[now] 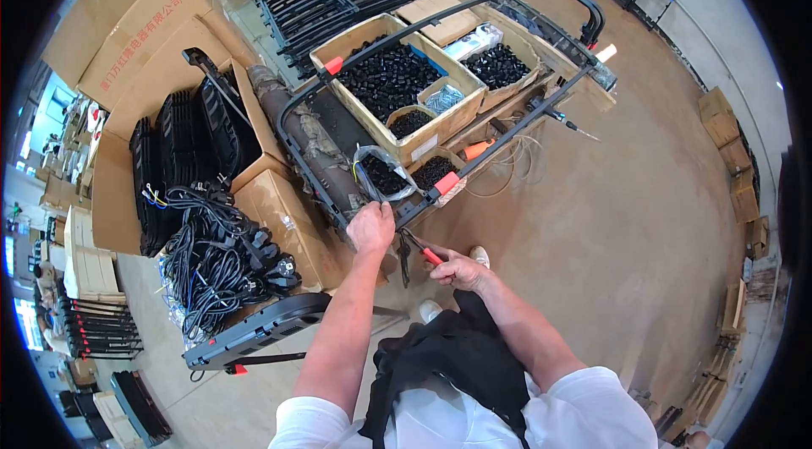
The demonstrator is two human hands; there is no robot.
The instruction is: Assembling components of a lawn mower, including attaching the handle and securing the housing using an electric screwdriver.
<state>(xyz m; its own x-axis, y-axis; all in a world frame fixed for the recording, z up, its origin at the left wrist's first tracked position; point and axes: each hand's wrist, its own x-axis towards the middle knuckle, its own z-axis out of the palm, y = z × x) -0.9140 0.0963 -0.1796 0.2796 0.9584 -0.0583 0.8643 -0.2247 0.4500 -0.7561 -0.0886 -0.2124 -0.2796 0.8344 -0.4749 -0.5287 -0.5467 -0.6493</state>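
A large black tubular frame with red sleeves lies across the work stand. At its near end my left hand is closed over the bar, hiding that part of it. To its right, my right hand is closed around a hand tool with a red handle; its dark head points up and left toward the frame's near corner. The tool's exact kind is too small to tell. Black strands hang below that corner, between both hands. Just beyond my left hand sits a plastic bag of small black parts.
Ahead, a divided box holds small black parts and screws. An orange-bodied tool and a screwdriver-like driver lie at the right. Left stand an open carton of black panels and a heap of black power cords. A long black housing is nearby.
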